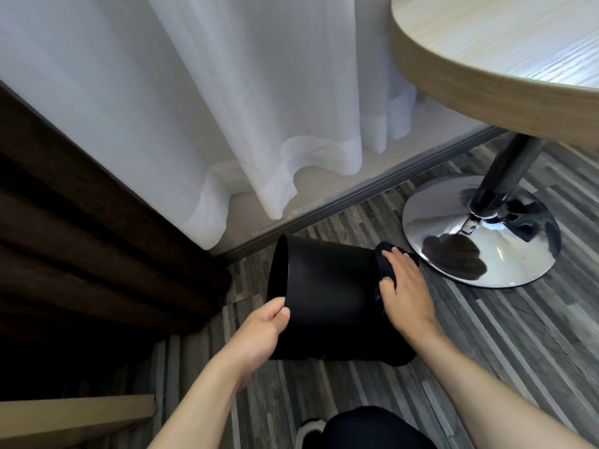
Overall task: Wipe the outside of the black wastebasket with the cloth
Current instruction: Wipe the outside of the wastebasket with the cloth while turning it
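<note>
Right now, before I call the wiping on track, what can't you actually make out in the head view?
- Cloth: mostly under the right hand, dark against the black wastebasket; its extent is unclear.
- Wastebasket's base end: covered by cloth and hand.
- Its underside: faces the floor.
- Its inside: mouth faces left, too dark.
- Left hand fingers: hidden behind the rim.
- Dirt: none discernible on black.

Striped floor [486,335] bears tipped wastebasket [330,286] and table base [479,234]

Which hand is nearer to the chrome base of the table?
The right hand. It presses the cloth on the bottom end of the wastebasket, just beside the chrome base. The left hand grips the wastebasket's open rim, on the far side from the base.
</note>
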